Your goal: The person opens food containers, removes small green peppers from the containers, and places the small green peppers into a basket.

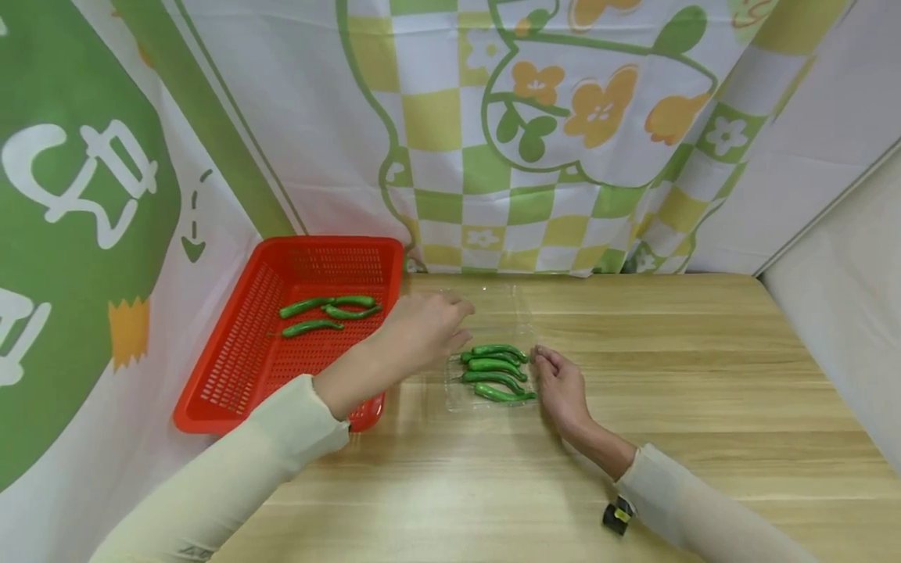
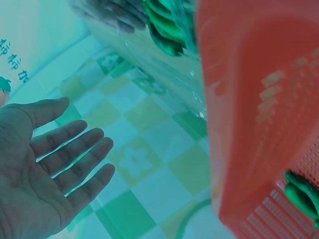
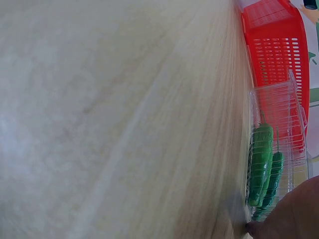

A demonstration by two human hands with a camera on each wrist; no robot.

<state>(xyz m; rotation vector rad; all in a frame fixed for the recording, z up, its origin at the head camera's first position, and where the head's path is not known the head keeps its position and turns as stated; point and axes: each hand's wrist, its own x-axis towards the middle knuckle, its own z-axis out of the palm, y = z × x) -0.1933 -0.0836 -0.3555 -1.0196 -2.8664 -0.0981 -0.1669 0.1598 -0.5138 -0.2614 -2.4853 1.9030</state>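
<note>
A clear plastic box [image 1: 456, 400] stands on the table with its lid [image 1: 496, 301] raised at the back. Several green chili peppers [image 1: 498, 365] lie side by side inside it. My left hand [image 1: 432, 324] hovers over the box's left back part, holding nothing; the left wrist view shows its fingers [image 2: 82, 154] spread. At the box's right side, my right hand [image 1: 565, 391] has curled fingers and pinches the edge. In the right wrist view the peppers [image 3: 260, 164] show through the ribbed clear wall.
Left of the box stands a red perforated basket [image 1: 197, 407] with several green chili peppers [image 1: 313, 327] on its bottom. A patterned curtain [image 1: 436, 156] hangs behind the wooden table [image 1: 436, 485]. A small black device [image 1: 617, 516] shows by the right sleeve.
</note>
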